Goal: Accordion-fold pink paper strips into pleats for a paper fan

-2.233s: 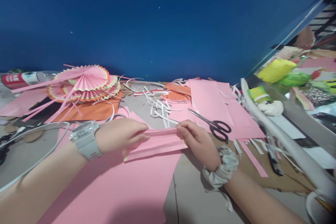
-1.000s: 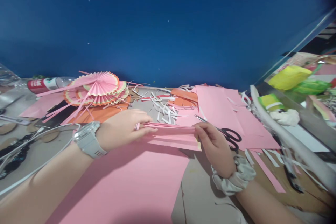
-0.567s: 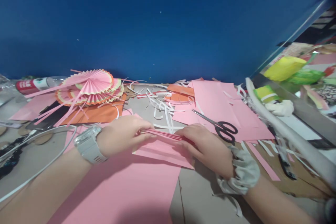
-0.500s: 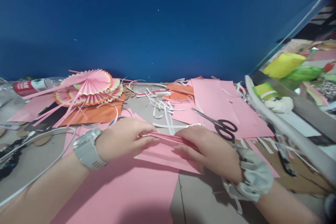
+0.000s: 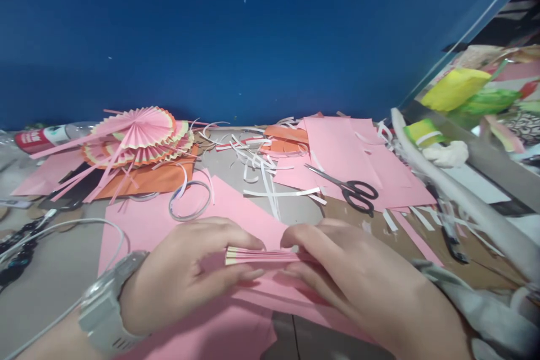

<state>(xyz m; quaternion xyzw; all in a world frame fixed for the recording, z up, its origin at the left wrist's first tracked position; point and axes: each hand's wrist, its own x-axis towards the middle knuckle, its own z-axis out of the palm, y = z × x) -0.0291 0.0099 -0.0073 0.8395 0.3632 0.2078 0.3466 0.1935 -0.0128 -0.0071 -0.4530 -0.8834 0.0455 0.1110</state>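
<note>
the pleated pink paper [image 5: 257, 256], low in the frame's centre, is squeezed into a thin stack with pale edges showing. the left hand [image 5: 185, 275] and right hand [image 5: 358, 281] each pinch it in a closed grip.

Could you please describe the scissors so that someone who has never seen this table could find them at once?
Start at the blue wall and come down to the pile of pink paper sheets right of centre. The scissors lie on its near edge, blades pointing left. They are the only metal tool there, with black loop handles, unlike the white paper strips beside them.
</note>
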